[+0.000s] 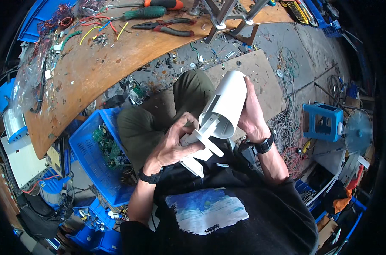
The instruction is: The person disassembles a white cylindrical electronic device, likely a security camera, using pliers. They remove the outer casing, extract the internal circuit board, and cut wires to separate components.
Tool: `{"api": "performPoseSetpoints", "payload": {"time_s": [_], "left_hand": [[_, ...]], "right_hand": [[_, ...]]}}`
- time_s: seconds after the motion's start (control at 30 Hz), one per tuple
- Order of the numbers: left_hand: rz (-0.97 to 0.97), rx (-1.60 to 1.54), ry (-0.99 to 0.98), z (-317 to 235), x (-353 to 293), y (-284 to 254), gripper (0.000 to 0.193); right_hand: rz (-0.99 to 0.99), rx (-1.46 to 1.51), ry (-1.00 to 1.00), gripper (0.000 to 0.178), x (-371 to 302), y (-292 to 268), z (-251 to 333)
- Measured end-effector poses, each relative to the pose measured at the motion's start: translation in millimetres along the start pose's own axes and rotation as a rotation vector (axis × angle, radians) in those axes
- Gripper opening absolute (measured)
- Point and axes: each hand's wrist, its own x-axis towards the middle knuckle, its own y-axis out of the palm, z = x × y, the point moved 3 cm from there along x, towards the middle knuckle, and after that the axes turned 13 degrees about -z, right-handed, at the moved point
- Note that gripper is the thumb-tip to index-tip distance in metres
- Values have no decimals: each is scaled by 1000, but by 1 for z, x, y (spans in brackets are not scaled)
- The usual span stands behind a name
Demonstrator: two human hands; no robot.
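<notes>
A white plastic cylinder (229, 98), hollow and with a dark rectangular slot in its side, is tilted over my lap, its open end facing down toward me. My right hand (253, 112) wraps around its right side, thumb near the upper end. Into the open end reaches a white plastic inner frame (205, 138) with flat fins and a flat base piece. My left hand (178, 142) pinches this frame between thumb and fingers just outside the cylinder. How deep the frame sits inside is partly hidden.
A wooden bench (99, 72) curves along the left and top, with pliers (169, 27) and a green-handled screwdriver (144, 12). A blue crate (106, 157) of circuit boards stands left of my legs. Right are tangled cables (282, 144), a blue stool (322, 121) and a fan (359, 131).
</notes>
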Motion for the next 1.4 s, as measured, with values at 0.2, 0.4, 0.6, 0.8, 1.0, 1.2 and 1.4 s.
{"api": "performPoseSetpoints", "payload": {"time_s": [0.2, 0.4, 0.6, 0.8, 1.0, 1.2, 1.4], "left_hand": [[-9, 12, -46, -16, 2, 8, 49], [-86, 109, 103, -40, -5, 25, 59], [-76, 139, 144, -43, -9, 24, 60], [-47, 104, 178, -53, -9, 25, 62], [-36, -7, 126, -56, -8, 27, 60], [6, -66, -12, -62, -8, 27, 53], [18, -71, -3, -61, -8, 26, 52]], "right_hand": [[78, -11, 185, 58, 6, -3, -12], [300, 166, 395, 58, -6, 7, -16], [299, 179, 418, 57, -15, 16, -18], [260, 125, 412, 57, -26, 20, -19], [210, 141, 461, 58, -22, 13, -25], [138, 162, 400, 60, -49, 25, -22], [211, 176, 424, 61, -51, 25, -23]]}}
